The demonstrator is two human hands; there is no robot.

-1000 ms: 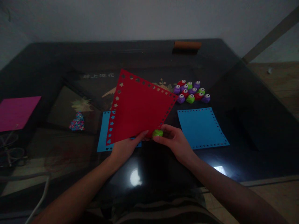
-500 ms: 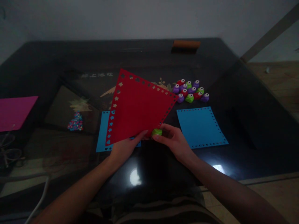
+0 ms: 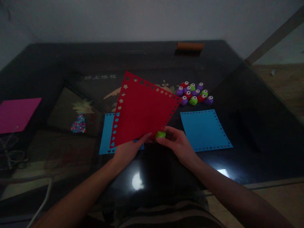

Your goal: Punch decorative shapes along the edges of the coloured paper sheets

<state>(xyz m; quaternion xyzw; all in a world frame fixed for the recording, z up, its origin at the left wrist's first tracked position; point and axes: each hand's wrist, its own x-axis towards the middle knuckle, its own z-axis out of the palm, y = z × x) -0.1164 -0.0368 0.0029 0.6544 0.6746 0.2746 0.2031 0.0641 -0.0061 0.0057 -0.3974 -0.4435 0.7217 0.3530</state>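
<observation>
My left hand (image 3: 129,148) grips the near edge of a red sheet of paper (image 3: 142,109), thumb on top, fingers hidden beneath. The sheet is tilted above the table, with small shapes such as stars and flowers cut along its borders. In my right hand (image 3: 178,142) is a green craft punch (image 3: 160,135), closed between thumb and fingers at the sheet's near right corner. Whether the paper sits inside its slot I cannot tell. Partly under the red sheet lies a blue sheet (image 3: 106,133). Another blue sheet (image 3: 201,129) with punched borders lies right of my right hand.
Several purple, red and green craft punches (image 3: 193,100) stand grouped behind the right blue sheet. A small heap of paper confetti (image 3: 79,124) and a pink sheet (image 3: 19,115) are on the left. A brown roll (image 3: 190,46) lies near the far edge of the glossy black table (image 3: 156,177).
The whole view has shifted slightly, moving everything a little to the right. Both hands keep their hold on the red sheet and the green punch, with no clear movement of their own.
</observation>
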